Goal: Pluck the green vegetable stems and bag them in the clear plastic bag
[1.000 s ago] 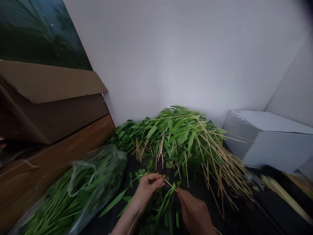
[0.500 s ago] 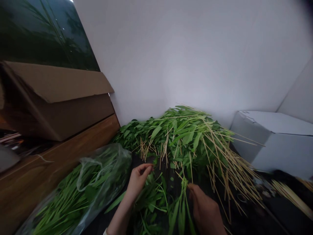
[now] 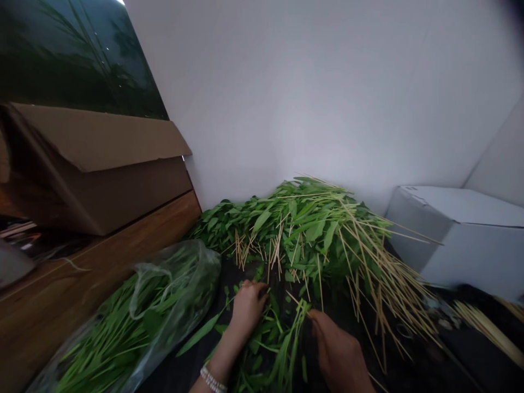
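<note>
At the far left, a brown cardboard box (image 3: 126, 194) with a creased, tilted flap sits on a smooth, grained wooden ledge (image 3: 164, 221). Nearer, a thin, crumpled, see-through plastic bag (image 3: 207, 267) holds long, smooth-stemmed greens (image 3: 102, 333). To its right is the person's left hand (image 3: 248, 305), a beaded bracelet (image 3: 213, 379) at the wrist; its fingers curl over loose leaves (image 3: 266, 344), and one cannot tell whether they pinch any. Just right of it, limp, narrow greens hang in a bunch (image 3: 291, 335) from a slender, pale stick (image 3: 292, 298), whose tip pokes out to the left. The right hand (image 3: 339, 346) pinches this stick between thumb and fingers, hiding its other end. Beyond both hands, a broad leafy heap (image 3: 286, 218) lies against the plain white wall (image 3: 286, 98), straight, thin sticks (image 3: 382, 284) fanning out at its right. A smooth, angular white box (image 3: 478, 245) stands at the far right, with a pale bundle (image 3: 489, 330) nearer. The left forearm blocks part of the loose leaves.
</note>
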`<state>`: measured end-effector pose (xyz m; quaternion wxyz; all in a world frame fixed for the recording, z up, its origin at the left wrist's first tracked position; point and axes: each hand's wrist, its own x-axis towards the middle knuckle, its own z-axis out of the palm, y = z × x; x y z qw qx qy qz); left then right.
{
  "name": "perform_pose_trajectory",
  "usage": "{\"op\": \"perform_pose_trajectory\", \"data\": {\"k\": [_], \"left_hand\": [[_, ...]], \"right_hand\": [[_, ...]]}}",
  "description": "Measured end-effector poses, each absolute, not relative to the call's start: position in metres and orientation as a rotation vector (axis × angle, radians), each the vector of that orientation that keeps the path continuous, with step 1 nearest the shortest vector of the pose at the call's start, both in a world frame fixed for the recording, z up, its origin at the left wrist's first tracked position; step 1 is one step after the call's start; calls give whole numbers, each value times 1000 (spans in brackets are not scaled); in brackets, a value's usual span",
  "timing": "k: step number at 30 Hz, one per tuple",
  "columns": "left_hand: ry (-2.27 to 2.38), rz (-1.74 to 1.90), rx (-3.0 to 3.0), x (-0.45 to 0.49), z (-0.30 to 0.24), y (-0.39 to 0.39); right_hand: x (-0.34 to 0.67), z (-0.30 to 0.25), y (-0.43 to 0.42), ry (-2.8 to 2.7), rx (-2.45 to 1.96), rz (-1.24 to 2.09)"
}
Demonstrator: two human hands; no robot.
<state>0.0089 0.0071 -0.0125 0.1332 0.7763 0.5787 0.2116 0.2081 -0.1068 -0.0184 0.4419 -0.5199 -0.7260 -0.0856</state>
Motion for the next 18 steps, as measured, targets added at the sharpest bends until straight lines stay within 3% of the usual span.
{"op": "perform_pose_trajectory", "data": {"k": [6,11,18], "left_hand": [[1323,1143,1736,-4,11,3],[1095,1071,1264,5,19,-10],[1028,1043,1166,14,9,-14]], "right_hand": [[205,-16,-108,-1790,-1276,-183],[205,-21,-108,-1832,-1292,-170],[205,-27,-108,-1875,-1338,-152]]}}
